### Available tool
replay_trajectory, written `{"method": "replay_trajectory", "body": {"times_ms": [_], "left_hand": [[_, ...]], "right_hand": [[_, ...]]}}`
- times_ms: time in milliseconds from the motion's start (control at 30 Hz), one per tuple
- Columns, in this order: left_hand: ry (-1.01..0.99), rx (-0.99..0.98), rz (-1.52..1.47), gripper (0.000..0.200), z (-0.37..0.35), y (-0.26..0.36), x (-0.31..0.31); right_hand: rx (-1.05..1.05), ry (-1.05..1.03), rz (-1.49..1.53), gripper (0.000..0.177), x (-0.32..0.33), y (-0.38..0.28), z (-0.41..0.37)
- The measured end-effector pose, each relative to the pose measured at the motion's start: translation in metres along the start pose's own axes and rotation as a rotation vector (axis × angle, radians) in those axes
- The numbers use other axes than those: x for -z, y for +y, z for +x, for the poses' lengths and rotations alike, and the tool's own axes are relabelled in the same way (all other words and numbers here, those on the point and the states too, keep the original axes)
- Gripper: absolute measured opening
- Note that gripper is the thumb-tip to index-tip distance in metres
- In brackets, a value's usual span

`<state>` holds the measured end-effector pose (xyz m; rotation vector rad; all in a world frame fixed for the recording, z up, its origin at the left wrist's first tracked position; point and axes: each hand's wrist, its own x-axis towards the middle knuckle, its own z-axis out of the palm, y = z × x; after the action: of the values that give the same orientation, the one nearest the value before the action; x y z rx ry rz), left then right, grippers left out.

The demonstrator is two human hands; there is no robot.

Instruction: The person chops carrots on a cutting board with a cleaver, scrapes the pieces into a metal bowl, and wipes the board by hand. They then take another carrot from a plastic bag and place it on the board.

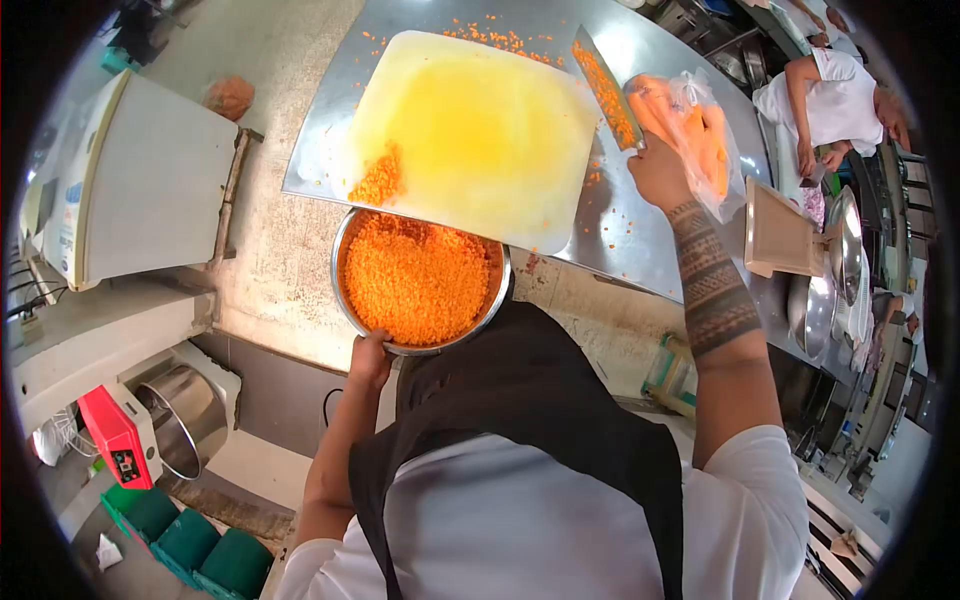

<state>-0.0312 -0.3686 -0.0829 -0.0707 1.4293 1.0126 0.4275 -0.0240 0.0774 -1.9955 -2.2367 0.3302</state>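
Table (pixel 325 140) of metal stands in a tiled kitchen

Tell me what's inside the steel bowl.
Finely chopped orange bits, apparently carrot, are heaped in the steel bowl. They cover its bottom, so anything beneath them can't be seen. The cutting board hides part of the bowl's far edge.
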Motion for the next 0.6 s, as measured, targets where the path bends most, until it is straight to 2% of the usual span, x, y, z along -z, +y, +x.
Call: {"method": "replay_trajectory", "body": {"times_ms": [100,133,233,333,433,600], "left_hand": [[0.026,-0.001,-0.001,0.041,-0.006,0.004,-0.006],[0.027,0.005,-0.002,0.04,-0.004,0.002,-0.003],[0.022,-0.016,0.009,0.039,-0.003,0.002,0.001],[0.041,-0.043,-0.004,0.039,-0.005,0.007,-0.002],[0.025,-0.1,-0.002,0.04,0.002,0.008,0.003],[0.042,-0.128,-0.05,0.043,0.003,0.018,0.002]], "right_hand": [[0.153,0.005,-0.032,0.035,-0.021,-0.007,0.037],[0.07,0.02,-0.035,0.033,-0.025,-0.022,0.047],[0.058,-0.083,0.061,0.034,-0.027,-0.073,0.075],[0.132,-0.148,0.07,0.033,-0.027,-0.126,0.096],[0.276,-0.109,0.127,0.034,-0.039,-0.163,0.106],[0.558,-0.335,0.032,0.032,-0.032,-0.216,0.076]]}}
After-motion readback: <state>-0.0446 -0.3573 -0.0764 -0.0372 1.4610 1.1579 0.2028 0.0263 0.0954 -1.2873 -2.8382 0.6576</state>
